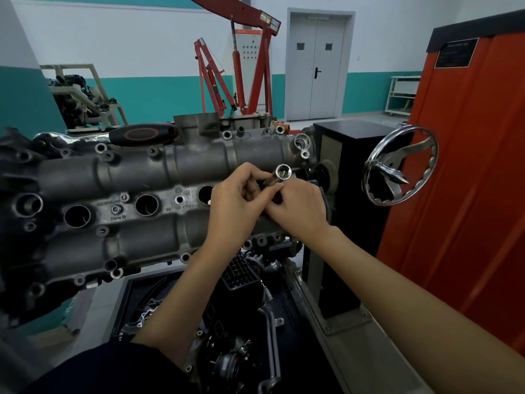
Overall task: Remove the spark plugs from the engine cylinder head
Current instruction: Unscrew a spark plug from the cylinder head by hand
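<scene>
The grey cylinder head (136,172) lies lengthways on a stand, with round plug wells along its middle; one well (147,205) sits left of my hands. My left hand (237,204) and my right hand (298,206) meet over the head's right end. Both pinch a chrome spark plug socket (283,172), its open end turned up toward me. The socket's lower part is hidden behind my fingers. No spark plug is visible. A ratchet with a black handle (142,134) rests on the far side of the head.
A chrome handwheel (400,166) on the black stand column (349,194) is just right of my hands. An orange cabinet (466,166) stands at the right. Loose engine parts lie in a tray (244,322) below. A red engine hoist (244,66) stands behind.
</scene>
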